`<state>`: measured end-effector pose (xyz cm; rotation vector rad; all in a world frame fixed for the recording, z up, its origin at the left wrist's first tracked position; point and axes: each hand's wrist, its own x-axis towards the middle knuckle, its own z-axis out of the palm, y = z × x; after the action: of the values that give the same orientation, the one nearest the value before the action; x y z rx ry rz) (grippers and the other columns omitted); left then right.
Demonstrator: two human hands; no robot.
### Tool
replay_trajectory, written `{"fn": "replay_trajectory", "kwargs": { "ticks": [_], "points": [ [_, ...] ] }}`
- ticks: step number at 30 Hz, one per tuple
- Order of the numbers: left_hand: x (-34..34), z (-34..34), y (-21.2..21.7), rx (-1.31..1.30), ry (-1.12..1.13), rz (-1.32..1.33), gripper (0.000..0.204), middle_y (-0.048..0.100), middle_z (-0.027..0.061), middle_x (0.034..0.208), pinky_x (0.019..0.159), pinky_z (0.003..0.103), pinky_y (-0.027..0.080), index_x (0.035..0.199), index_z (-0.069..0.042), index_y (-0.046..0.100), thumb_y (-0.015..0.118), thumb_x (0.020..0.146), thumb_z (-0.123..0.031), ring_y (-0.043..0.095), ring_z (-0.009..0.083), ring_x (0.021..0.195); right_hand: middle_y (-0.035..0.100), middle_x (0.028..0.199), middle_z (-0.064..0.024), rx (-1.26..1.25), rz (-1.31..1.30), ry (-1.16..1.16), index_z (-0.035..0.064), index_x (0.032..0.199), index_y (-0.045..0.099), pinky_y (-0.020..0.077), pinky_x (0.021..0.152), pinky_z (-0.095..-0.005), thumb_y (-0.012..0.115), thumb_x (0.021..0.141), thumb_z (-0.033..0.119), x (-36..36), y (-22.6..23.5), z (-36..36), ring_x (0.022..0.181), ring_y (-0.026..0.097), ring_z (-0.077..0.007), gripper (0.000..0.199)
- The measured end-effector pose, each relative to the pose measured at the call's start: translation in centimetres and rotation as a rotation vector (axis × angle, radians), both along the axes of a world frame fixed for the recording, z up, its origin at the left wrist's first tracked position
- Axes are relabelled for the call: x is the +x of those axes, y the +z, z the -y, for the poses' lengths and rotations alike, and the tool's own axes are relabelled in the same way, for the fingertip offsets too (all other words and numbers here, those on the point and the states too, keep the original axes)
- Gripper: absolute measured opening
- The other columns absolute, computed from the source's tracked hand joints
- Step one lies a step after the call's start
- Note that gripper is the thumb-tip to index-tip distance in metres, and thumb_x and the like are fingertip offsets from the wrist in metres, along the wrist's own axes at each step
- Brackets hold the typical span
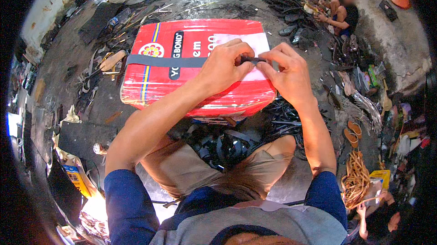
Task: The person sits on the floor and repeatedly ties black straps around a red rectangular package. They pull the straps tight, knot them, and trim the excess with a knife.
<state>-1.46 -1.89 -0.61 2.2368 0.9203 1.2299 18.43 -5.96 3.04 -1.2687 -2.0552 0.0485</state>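
Note:
A red box [159, 88] with a shiny, clear-taped surface stands in front of my knees. Across its top lies a long dark grey strip [157, 61], running from the left edge toward the right. My left hand [226, 65] pinches the strip near its right end, thumb against the bent fingers. Close beside it, my right hand [289, 73] grips the small dark end of the same strip between thumb and fingertips. The fingers cover part of that end. Below the box, between my legs, sits a heap of glossy black strips [223, 147].
More black strips [291, 119] lie right of my knee. Sandals [353, 133], a bundle of tan strips [356, 179] and a yellow box [380, 177] are farther right. A person [343, 15] sits at the far right; another person's hand [362, 213] shows at lower right. Scraps cover the floor.

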Motion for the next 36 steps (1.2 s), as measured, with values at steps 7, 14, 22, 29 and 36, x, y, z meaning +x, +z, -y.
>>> {"fn": "replay_trajectory", "kwargs": {
  "ticks": [7, 14, 22, 29, 36],
  "points": [
    [0.6, -0.3, -0.2, 0.008, 0.035, 0.023, 0.017, 0.065, 0.0114, 0.088, 0.069, 0.036, 0.052, 0.095, -0.004, 0.073, 0.075, 0.080, -0.012, 0.065, 0.0243, 0.077, 0.064, 0.093, -0.0095, -0.007, 0.063, 0.009, 0.0102, 0.096, 0.075, 0.0544, 0.073, -0.0421, 0.077, 0.081, 0.024, 0.8, 0.4, -0.5, 0.084, 0.068, -0.0320, 0.020],
    [0.6, -0.5, -0.8, 0.071, 0.050, 0.021, 0.018, 0.065, 0.0091, 0.086, 0.066, 0.035, 0.052, 0.096, -0.005, 0.075, 0.076, 0.079, -0.012, 0.064, 0.0223, 0.074, 0.063, 0.092, -0.0105, -0.013, 0.046, 0.028, 0.0085, 0.097, 0.075, 0.0544, 0.073, -0.0418, 0.076, 0.082, 0.023, 1.0, 0.2, -0.5, 0.083, 0.067, -0.0327, 0.021],
    [0.0, -0.3, -1.2, 0.142, 0.014, -0.002, 0.018, 0.065, 0.0089, 0.083, 0.064, 0.034, 0.052, 0.095, -0.007, 0.077, 0.079, 0.079, -0.014, 0.064, 0.0215, 0.073, 0.061, 0.087, -0.0117, 0.010, 0.050, 0.117, 0.0054, 0.094, 0.075, 0.0525, 0.070, -0.0415, 0.076, 0.082, 0.018, 1.2, -0.3, -0.5, 0.079, 0.064, -0.0320, 0.018],
    [-0.3, -1.2, -0.6, -0.068, -0.045, 0.013, 0.018, 0.068, 0.0088, 0.085, 0.068, 0.033, 0.051, 0.095, -0.005, 0.077, 0.079, 0.080, -0.016, 0.065, 0.0191, 0.076, 0.060, 0.080, -0.0081, -0.213, -0.063, 0.116, 0.0071, 0.092, 0.077, 0.0488, 0.063, -0.0336, 0.081, 0.076, 0.020, 2.1, 0.2, -1.9, 0.069, 0.061, -0.0202, 0.021],
    [-0.2, -1.4, -1.0, -0.126, -0.051, 0.092, 0.015, 0.068, 0.0099, 0.085, 0.069, 0.034, 0.052, 0.091, -0.004, 0.077, 0.078, 0.081, -0.015, 0.066, 0.0196, 0.077, 0.060, 0.074, -0.0004, -0.263, -0.422, -0.020, 0.0051, 0.088, 0.078, 0.0455, 0.061, -0.0279, 0.079, 0.077, 0.014, 0.7, -2.5, -1.8, 0.066, 0.056, -0.0109, 0.014]
  ]
}}
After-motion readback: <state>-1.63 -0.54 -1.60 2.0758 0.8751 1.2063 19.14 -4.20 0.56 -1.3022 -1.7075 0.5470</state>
